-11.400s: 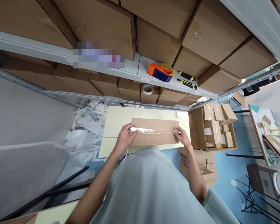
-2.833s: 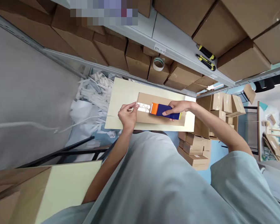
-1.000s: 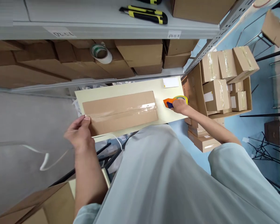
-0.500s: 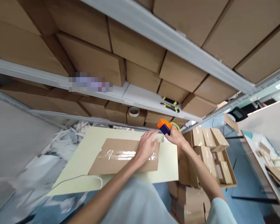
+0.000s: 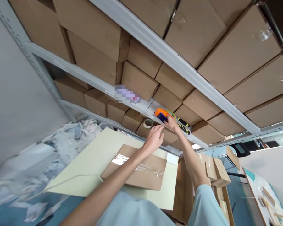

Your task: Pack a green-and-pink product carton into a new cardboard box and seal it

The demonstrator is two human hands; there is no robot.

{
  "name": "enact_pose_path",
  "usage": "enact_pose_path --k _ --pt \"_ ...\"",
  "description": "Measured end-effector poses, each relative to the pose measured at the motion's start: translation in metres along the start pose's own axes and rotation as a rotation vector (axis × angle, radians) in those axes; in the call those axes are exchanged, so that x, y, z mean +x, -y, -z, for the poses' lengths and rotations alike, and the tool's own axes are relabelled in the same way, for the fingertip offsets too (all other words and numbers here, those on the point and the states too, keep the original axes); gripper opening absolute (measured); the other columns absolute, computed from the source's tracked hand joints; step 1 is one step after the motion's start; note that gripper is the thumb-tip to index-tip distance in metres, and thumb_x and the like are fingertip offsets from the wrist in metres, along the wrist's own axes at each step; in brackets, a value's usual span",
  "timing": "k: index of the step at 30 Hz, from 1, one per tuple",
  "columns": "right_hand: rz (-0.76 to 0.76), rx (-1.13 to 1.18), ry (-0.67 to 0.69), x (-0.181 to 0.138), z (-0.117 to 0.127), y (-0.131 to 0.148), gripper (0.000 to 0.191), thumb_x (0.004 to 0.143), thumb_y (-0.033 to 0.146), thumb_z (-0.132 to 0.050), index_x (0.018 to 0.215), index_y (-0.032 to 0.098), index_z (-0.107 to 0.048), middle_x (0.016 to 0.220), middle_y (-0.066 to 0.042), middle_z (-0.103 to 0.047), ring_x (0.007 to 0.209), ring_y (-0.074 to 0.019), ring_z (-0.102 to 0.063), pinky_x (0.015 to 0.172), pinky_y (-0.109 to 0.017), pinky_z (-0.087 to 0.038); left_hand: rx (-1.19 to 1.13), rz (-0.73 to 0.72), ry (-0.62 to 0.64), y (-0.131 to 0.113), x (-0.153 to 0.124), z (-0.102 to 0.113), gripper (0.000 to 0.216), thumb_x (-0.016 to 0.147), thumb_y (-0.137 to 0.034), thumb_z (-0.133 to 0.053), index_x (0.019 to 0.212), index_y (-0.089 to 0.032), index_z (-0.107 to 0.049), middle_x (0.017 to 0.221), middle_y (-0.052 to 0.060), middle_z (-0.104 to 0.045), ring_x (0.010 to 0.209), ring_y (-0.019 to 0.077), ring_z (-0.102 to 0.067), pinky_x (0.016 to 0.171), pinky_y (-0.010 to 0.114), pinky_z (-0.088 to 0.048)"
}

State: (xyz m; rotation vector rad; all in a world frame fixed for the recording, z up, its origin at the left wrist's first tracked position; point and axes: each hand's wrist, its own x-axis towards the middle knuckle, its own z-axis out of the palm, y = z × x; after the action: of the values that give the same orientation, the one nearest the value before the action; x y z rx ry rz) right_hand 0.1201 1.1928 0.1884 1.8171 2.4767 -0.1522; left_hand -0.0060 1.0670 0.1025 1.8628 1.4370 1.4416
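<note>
Both of your hands are out over the far side of the worktable, close together. Your right hand is curled round the orange-and-blue tape dispenser, gripping it at the edge of the middle shelf; whether it bears on the shelf you cannot tell from here. Your left hand is bare, fingers stretched forward with the thumb apart, just in front of the dispenser and near the far edge of the carton. That carton lies on the cream tabletop, a strip of clear tape running along its top, your left forearm crossing the view of it. Just beside your right hand, two yellow-and-black cutters lie on the shelf. A roll of tape sits below, by the lower row of boxes. Near the table's right end is a white slip; past it stands a big box holding smaller cartons. To your left, scrap paper is heaped against the wall.
</note>
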Motion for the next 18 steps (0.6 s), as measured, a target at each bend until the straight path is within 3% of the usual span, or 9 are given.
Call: enact_pose_path --k 6,10,14,18 --pt "-0.037 -0.052 0.07 0.043 0.001 -0.002 0.039 0.105 0.024 -0.058 0.141 0.009 -0.061 0.138 -0.019 -0.075 0.124 -0.0261 -0.072 0.107 -0.033 -0.054 -0.073 0.097 -0.017 0.006 -0.066 0.024 0.04 0.102 -0.019 -0.054 0.138 -0.023 -0.073 0.142 0.013 -0.075 0.135 0.03 -0.069 0.12 0.052 -0.058" --pt "-0.067 -0.069 0.017 0.042 -0.003 0.003 0.053 0.106 0.024 -0.053 0.154 0.002 -0.053 0.155 -0.026 -0.064 0.143 -0.0308 -0.061 0.124 -0.039 -0.045 -0.088 0.171 0.033 0.012 -0.088 0.031 0.041 0.101 -0.022 -0.055 0.137 -0.024 -0.073 0.142 0.011 -0.075 0.136 0.0292 -0.069 0.121 0.051 -0.057" --pt "-0.082 -0.002 -0.172 -0.008 -0.031 -0.006 0.069 0.109 0.03 -0.044 0.169 -0.001 -0.033 0.174 -0.03 -0.042 0.163 -0.0345 -0.039 0.137 -0.047 -0.028 -0.045 0.241 0.019 0.036 -0.111 0.052 0.043 0.102 -0.03 -0.055 0.141 -0.023 -0.071 0.148 0.012 -0.072 0.143 0.0305 -0.064 0.128 0.051 -0.05" --pt "-0.1 0.268 -0.358 -0.116 -0.086 -0.023 0.069 0.115 0.041 -0.03 0.174 0.006 -0.031 0.179 -0.026 -0.039 0.169 -0.0292 -0.034 0.138 -0.048 -0.031 0.077 0.421 -0.056 0.078 -0.146 0.088 0.047 0.097 -0.035 -0.06 0.141 -0.022 -0.07 0.149 0.015 -0.071 0.143 0.0342 -0.064 0.129 0.055 -0.048"
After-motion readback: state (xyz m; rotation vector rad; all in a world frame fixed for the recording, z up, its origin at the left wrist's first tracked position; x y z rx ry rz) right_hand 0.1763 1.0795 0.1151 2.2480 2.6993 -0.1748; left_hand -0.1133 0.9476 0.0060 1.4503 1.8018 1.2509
